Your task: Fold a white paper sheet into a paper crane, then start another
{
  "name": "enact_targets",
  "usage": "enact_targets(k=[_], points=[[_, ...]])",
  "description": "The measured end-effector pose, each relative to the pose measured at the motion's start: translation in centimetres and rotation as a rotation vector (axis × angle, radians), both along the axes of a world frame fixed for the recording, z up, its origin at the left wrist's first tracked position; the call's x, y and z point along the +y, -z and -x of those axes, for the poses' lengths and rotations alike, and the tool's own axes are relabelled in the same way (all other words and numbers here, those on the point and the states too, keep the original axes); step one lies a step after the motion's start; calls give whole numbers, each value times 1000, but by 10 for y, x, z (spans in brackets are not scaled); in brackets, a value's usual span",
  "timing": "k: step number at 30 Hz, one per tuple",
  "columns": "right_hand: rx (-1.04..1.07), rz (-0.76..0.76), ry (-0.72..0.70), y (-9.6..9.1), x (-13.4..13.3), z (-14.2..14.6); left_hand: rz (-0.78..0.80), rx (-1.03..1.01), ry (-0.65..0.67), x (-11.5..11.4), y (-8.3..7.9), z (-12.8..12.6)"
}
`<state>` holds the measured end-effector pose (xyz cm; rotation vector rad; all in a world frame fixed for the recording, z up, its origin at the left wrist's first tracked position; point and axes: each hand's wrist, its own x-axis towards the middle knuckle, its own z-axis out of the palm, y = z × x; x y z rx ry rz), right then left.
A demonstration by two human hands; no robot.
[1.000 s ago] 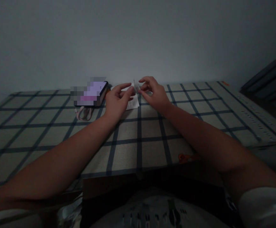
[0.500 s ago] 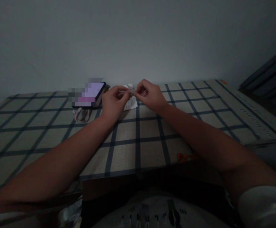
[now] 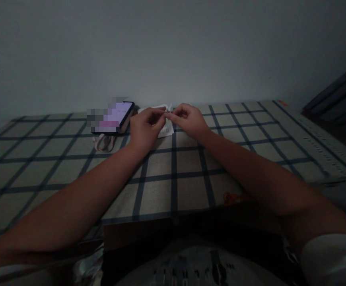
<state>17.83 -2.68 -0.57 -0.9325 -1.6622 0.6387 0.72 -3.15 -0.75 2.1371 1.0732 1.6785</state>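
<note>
My left hand (image 3: 145,126) and my right hand (image 3: 189,119) meet at the far side of the table, fingers pinched together on a small white thing (image 3: 168,109) held between them. It is too small and dim to name. Under the hands lies a white slip of paper (image 3: 167,129) on the checked tablecloth (image 3: 173,174). Both forearms stretch forward across the cloth.
A phone (image 3: 116,116) with a lit purple screen lies left of my hands, near the wall. A pale looped cord (image 3: 103,142) rests in front of it. A dark slanted panel (image 3: 337,99) stands at the right edge. The room is dim.
My fingers, spread apart a second ago around the small white thing, have closed into pinches on it. Both hands drew closer together.
</note>
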Motion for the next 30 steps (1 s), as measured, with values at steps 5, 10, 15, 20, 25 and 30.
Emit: enact_targets(k=[5,10,15,20,25,30], points=[[-9,-52,-9,3,4,-1,69,-65,-46,5,3,0],[-140,-117,49,-1,0,-3,215,-197,-48,8,0,-2],[-269,-185,34,-7,-6,-3,347,-345,102,8,1,-5],[-185,-141,30,-2,0,-3,416,-486,179,13,5,-5],[121,54,-59,10,16,-1,481,-660,221,19,5,-4],[424,296,-157,7,17,4,575,-807,275,19,2,-5]])
